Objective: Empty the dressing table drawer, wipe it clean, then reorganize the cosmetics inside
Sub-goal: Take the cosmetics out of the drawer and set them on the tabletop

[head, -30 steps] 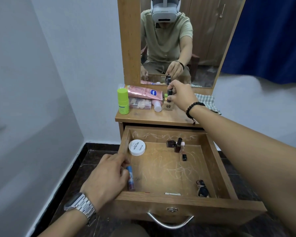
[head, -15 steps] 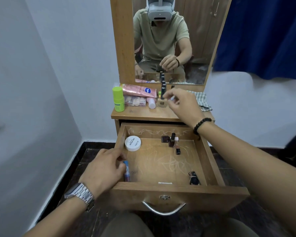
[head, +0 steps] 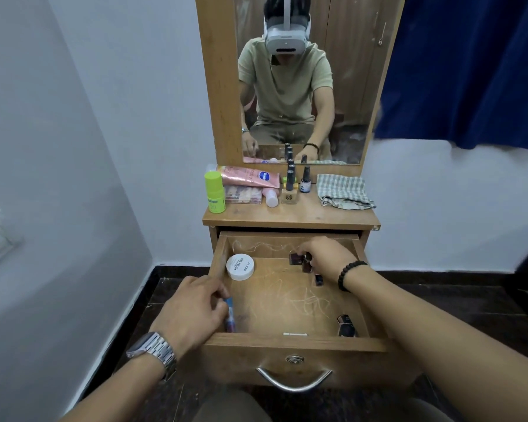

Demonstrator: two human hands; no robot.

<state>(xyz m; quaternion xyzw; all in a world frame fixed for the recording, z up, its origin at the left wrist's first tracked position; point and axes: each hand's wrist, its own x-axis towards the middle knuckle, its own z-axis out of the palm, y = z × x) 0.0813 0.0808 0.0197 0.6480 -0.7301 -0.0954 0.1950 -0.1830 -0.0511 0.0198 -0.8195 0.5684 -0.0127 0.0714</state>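
Observation:
The wooden drawer point(head: 287, 343) stands pulled out under the dressing table top point(head: 290, 216). My right hand point(head: 326, 254) reaches into its back right corner, fingers closed around a dark nail polish bottle point(head: 307, 264); another dark bottle point(head: 294, 258) stands beside it. My left hand point(head: 192, 309) grips the drawer's left wall, next to a blue tube point(head: 230, 315). Also inside lie a white round jar point(head: 240, 266), a small dark bottle point(head: 318, 280), a dark item point(head: 345, 325) at the front right and a thin white stick point(head: 294, 334).
On the table top stand a green bottle point(head: 215, 193), a pink tube point(head: 250, 176), a flat box point(head: 243, 194), upright nail polish bottles point(head: 290, 178) and a checked cloth point(head: 342, 190). Behind is a mirror point(head: 348, 71); a blue curtain point(head: 470, 71) hangs at the right.
My right hand left a nail polish bottle upright on the table top and came down into the drawer's back right corner. The left hand stayed on the drawer's left wall.

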